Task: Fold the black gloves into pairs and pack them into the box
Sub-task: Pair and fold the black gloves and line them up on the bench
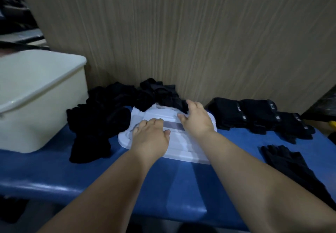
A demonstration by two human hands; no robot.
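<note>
Found unfolded black gloves (pixel 101 111) heaped behind and left of a white moulded tray (pixel 183 149) on the blue table (pixel 172 187). Logged folded pairs (pixel 254 112) in a row at right, with one flat glove (pixel 287 161) nearer. Could not see into the cream box (pixel 43 91) at far left. Noted the left hand (pixel 151 138) resting loosely curled on the tray and the right hand (pixel 197 119) outspread at the heap's edge, both holding nothing. Judged packing seemingly unstarted, much folding left.

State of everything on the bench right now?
Loose glove pile: unfolded, heaped.
Folded pairs: in a row, not packed.
Flat gloves: laid out, unfolded.
White board: flat, under both hands.
Box: on table, contents hidden.
Left hand: resting on board.
Right hand: open, at pile's edge.
</note>
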